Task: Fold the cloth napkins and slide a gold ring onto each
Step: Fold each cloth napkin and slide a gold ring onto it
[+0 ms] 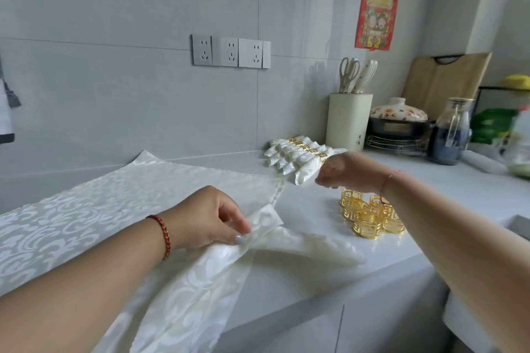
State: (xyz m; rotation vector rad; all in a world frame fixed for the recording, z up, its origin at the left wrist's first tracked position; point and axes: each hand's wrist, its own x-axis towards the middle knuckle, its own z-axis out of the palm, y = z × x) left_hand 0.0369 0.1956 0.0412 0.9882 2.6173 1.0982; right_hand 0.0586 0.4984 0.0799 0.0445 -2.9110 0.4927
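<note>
Left hand pinches a bunched cream napkin at its waist, cloth trailing off the counter edge toward the camera. Flat damask napkins lie under and behind that wrist. Between the hands, loose gold rings cluster. Right hand, fingers curled, grips the end of the nearest ringed napkin; finished ringed napkins are stacked beyond it.

Grey tiled wall with sockets above white counter.
</note>
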